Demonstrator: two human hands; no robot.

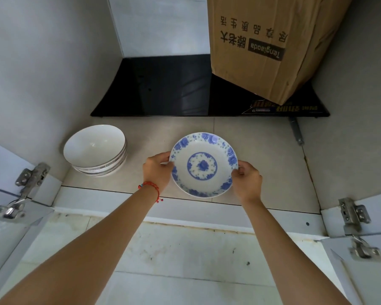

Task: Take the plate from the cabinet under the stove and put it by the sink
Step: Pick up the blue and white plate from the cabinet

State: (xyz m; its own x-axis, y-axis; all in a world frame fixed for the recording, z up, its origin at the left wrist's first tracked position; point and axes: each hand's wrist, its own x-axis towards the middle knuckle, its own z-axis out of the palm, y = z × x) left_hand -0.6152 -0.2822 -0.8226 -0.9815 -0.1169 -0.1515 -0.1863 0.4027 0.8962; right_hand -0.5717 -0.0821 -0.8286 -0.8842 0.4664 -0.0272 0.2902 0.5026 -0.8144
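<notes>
A white plate with blue flowers (204, 165) is near the front of the open cabinet floor (262, 139), held by both my hands. My left hand (157, 170), with a red bracelet on the wrist, grips the plate's left rim. My right hand (248, 182) grips its right rim. Whether the plate rests on the floor or is lifted just off it, I cannot tell.
A stack of white bowls (96, 150) stands left of the plate. A black glass panel (163, 91) lies at the back with a brown cardboard box (264, 45) on its right part. Open cabinet doors with metal hinges (29, 179) (353, 216) flank the opening.
</notes>
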